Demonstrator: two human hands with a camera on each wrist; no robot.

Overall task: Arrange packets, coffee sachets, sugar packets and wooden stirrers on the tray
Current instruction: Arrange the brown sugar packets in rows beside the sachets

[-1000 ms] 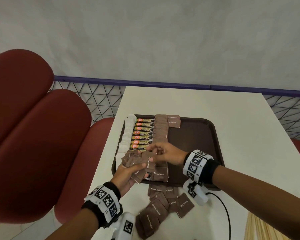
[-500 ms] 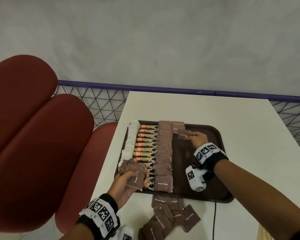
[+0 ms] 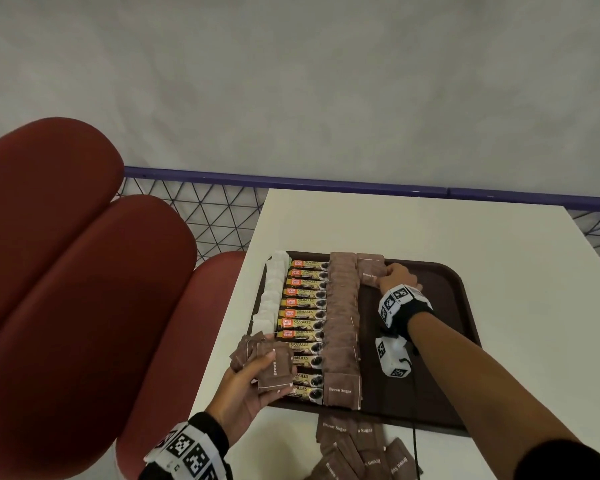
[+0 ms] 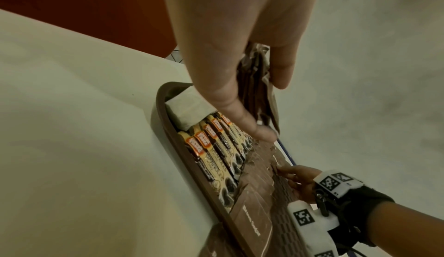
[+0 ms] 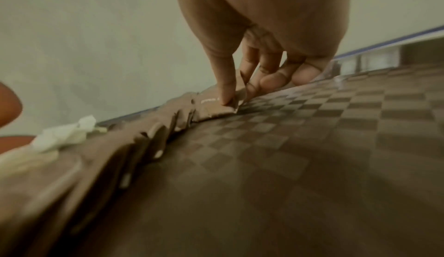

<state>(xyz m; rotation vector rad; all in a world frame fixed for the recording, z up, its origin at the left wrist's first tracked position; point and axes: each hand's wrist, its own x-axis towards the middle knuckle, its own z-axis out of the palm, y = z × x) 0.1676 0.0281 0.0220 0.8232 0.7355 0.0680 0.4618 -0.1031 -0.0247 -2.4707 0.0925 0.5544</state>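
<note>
A dark brown tray (image 3: 444,341) on the white table holds a column of white packets (image 3: 272,292), a column of coffee sachets (image 3: 303,313) and a column of brown sugar packets (image 3: 342,327). My right hand (image 3: 390,277) pinches one brown sugar packet (image 3: 369,277) at the tray's far end, where a second column starts; the right wrist view shows the thumb and fingers on that packet (image 5: 216,105) as it lies on the tray floor (image 5: 312,128). Over the tray's near left corner my left hand (image 3: 253,382) grips a fanned bunch of brown sugar packets (image 3: 274,365), also in the left wrist view (image 4: 257,90).
Loose brown sugar packets (image 3: 357,448) lie in a heap on the table (image 3: 465,230) in front of the tray. Red padded seats (image 3: 66,271) stand to the left. A blue rail with wire mesh (image 3: 205,216) runs behind the table.
My right hand took a packet from the left hand's bunch, carried it to the tray's far end and now has it down on the tray. The left hand stays near the tray's left corner.
</note>
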